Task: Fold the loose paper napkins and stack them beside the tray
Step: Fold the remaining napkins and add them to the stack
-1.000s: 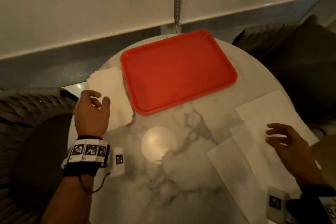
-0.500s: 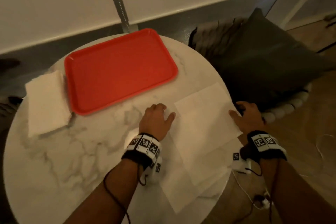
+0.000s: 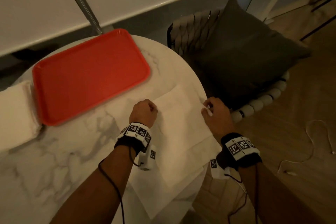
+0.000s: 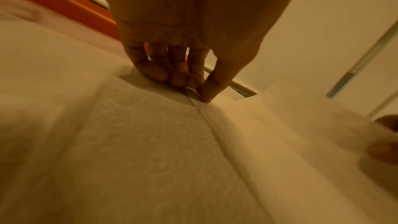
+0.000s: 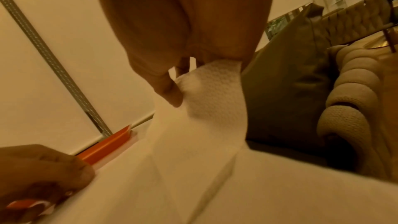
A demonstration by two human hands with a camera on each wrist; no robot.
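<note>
The top loose napkin, spread on the marble surface just right of the red tray, is pinched at its far corners by both hands. The left hand is curled, thumb and fingers nipping the left corner; the right hand lifts the right corner. Folded napkins are stacked left of the tray.

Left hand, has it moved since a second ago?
Yes. The left hand was at the folded stack left of the red tray; now it pinches the loose napkin right of the tray.
</note>
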